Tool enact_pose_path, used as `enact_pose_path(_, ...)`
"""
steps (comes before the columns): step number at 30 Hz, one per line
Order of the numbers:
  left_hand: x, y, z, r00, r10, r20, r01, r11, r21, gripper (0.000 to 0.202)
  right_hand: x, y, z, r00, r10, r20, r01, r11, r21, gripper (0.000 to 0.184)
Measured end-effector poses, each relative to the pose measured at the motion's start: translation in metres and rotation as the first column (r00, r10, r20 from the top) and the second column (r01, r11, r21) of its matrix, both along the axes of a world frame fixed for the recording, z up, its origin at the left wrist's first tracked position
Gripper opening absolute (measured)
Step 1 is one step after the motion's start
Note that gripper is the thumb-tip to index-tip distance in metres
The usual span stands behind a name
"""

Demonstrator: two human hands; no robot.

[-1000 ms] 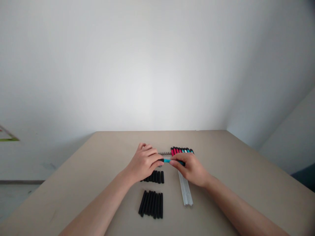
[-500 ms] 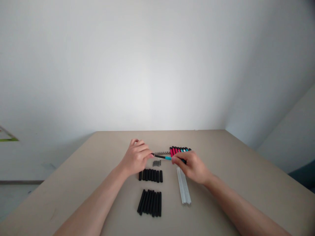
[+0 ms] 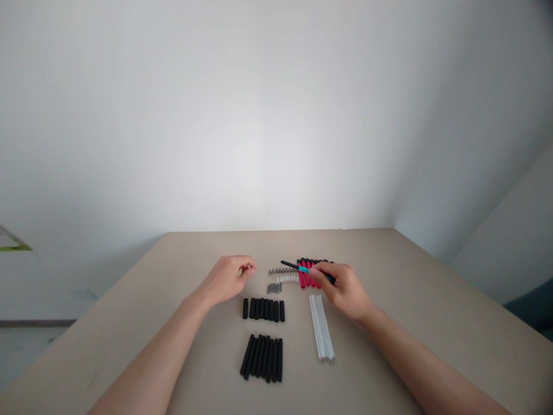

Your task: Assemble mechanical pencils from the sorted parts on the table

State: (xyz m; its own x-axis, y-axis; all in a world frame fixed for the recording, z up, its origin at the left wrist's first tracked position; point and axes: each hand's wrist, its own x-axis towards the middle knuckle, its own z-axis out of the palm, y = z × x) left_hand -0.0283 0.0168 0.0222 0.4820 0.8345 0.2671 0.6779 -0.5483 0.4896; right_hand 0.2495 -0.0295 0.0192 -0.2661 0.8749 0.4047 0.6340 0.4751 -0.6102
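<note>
Your pen [image 3: 298, 267] is slim, blk w/ a teal mid section; it's pinched in your R hand [image 3: 345, 291], held at a slant, thin blk end free & pointing to your L, opp. blk end partly hidden by your grip.

I am seeing a plain pale wall [image 3: 259, 115] filling the upper frame, soft light brightening its middle and grey shade deepening toward the upper right. A slanting edge is marking off another pale surface [image 3: 510, 230] at the right. The beige counter [image 3: 129, 311] is spreading across the lower frame. At the lower left I am making out a dark strip [image 3: 37, 324] along the wall's foot and greyish floor [image 3: 21, 357]. A green-edged shape [image 3: 19, 248] is showing at the left edge, and something dark blue [image 3: 531, 311], unclear to me, is showing at the lower right.
</note>
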Motion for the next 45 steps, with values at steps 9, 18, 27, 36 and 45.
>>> enact_pose_path(9, -0.01, 0.0, 0.009, 0.997, -0.006, 0.081, 0.042, 0.894, -0.446, 0.021, -0.001, 0.002, -0.001, 1.0, 0.01, 0.017, -0.01, 1.0, 0.003, 0.036)
enact_pose_path(18, -0.021, 0.002, 0.004, 0.999, -0.031, -0.038, 0.001, 0.791, -0.612, 0.021, -0.001, 0.003, -0.001, 1.0, 0.007, 0.021, -0.007, 1.0, 0.004, 0.036)
enact_pose_path(27, -0.02, -0.002, 0.006, 0.991, -0.079, -0.107, -0.007, 0.773, -0.634, 0.026, -0.004, 0.002, 0.0, 0.999, 0.029, 0.023, -0.03, 0.999, 0.018, 0.039)
enact_pose_path(36, -0.016, -0.004, 0.006, 0.992, -0.109, -0.065, 0.039, 0.746, -0.665, 0.027, -0.002, 0.002, -0.003, 0.999, 0.03, 0.029, -0.031, 0.999, 0.01, 0.039)
enact_pose_path(45, -0.014, -0.006, 0.006, 0.994, -0.101, -0.049, 0.041, 0.733, -0.679, 0.028, -0.003, 0.003, -0.005, 0.999, 0.029, 0.032, -0.029, 1.0, -0.003, 0.037)
